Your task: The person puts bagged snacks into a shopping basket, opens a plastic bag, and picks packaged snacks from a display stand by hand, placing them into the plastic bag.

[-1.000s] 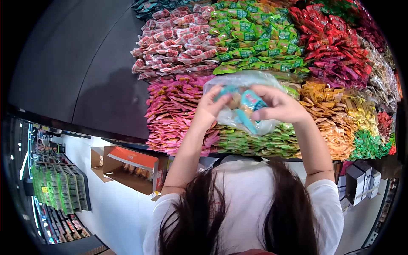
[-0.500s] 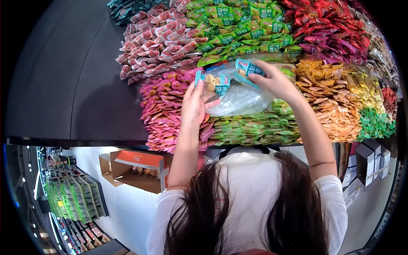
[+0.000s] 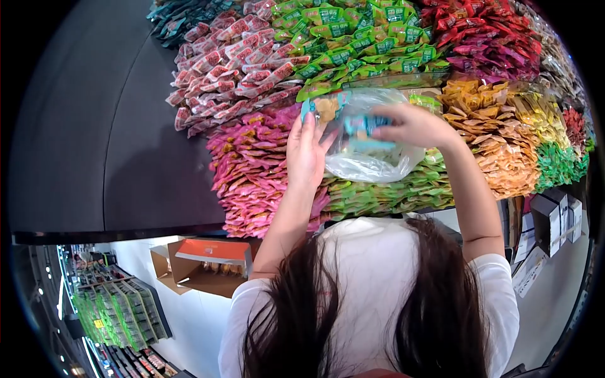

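Note:
My left hand (image 3: 306, 151) is closed on a small teal and clear packet (image 3: 326, 108) with tan pieces inside, held at the packet's left end. My right hand (image 3: 413, 126), slightly blurred, pinches another teal packet (image 3: 365, 128) over a clear plastic bag (image 3: 372, 165). The bag lies across the rows of packets, below and between both hands. Pink packets (image 3: 252, 170) are nearest my left wrist, and orange packets (image 3: 495, 145) lie to the right of my right forearm.
Beyond the hands are rows of red-and-white packets (image 3: 233, 63), green packets (image 3: 353, 41) and red packets (image 3: 479, 31). A dark table panel (image 3: 69, 138) extends left. An open cardboard box (image 3: 205, 268) stands below the table edge, with grey boxes (image 3: 554, 220) at the right.
My right hand has moved slightly down and left with its packet, over the bag. My left hand has shifted a little right, its packet now tilted differently. The whole view has turned slightly.

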Demonstrator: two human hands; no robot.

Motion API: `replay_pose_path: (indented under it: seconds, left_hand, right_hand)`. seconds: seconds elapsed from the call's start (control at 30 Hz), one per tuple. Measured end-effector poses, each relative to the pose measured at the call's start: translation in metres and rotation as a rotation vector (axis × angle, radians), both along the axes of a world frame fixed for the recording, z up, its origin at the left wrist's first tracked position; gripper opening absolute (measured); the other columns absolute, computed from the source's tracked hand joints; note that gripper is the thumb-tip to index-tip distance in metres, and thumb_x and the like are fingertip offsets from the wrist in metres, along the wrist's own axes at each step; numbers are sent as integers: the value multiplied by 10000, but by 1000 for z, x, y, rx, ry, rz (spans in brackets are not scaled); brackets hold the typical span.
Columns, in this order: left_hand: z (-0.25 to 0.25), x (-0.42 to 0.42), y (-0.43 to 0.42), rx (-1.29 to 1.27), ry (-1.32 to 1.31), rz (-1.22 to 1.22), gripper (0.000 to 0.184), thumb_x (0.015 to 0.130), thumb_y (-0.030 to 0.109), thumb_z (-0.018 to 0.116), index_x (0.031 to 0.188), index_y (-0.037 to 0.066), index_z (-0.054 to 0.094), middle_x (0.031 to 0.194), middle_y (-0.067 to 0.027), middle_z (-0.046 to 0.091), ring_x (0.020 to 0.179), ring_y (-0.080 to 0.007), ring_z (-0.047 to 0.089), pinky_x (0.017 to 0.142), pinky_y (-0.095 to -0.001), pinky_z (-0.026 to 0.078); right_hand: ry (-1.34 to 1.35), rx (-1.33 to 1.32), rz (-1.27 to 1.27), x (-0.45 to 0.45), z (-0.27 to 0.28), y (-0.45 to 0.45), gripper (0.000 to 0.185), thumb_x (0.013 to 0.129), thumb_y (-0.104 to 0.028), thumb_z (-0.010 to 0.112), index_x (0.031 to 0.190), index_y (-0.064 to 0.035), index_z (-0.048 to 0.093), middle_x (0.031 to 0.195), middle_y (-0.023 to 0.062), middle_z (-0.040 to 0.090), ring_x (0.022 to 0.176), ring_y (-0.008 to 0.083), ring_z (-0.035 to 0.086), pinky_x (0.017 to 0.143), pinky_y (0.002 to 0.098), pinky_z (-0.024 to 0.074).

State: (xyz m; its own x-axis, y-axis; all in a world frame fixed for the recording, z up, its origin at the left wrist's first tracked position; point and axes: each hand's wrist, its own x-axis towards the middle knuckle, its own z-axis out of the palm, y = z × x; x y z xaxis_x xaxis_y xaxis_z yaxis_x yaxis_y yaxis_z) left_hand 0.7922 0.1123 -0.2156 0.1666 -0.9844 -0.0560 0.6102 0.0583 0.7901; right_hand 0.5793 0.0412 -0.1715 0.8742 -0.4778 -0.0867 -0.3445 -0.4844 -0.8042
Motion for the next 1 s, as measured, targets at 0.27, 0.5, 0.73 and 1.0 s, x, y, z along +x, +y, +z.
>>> replay_pose_path:
  seconds: [0.27,0.5,0.73,1.0]
  left_hand:
    - [12,9,13,117,-336,-23,352,966,258,464,1278,102,509,1236,-77,536,1088,-182,559,748,-286,536]
    - [9,3,20,-322,-1318,-220,379,750,-13,624,1074,174,681,1274,-171,486,1207,-357,448,985,-376,387]
    - [12,-9,31,-340,-1435,-199,417,678,-31,630,1025,191,699,1278,-159,454,1240,-375,375,1007,-432,359]
    - [22,-8,35,-149,-997,106,162,859,116,590,948,-18,605,975,-106,588,826,-132,599,660,-238,502]
  right_hand:
    - [-58,280,-484,4,-12,-20,440,880,-153,588,1265,12,454,946,92,598,709,121,579,613,256,508]
    - [-116,216,-478,-2,-28,-22,457,853,-45,590,1282,5,440,992,82,581,715,114,572,637,254,504]
    - [-165,155,-556,-3,-18,-9,432,858,2,553,1274,-22,442,1057,88,567,777,120,586,663,266,507]
    - [-413,1,-391,0,-5,14,405,848,26,547,1240,-34,466,980,98,604,799,131,612,671,274,499]
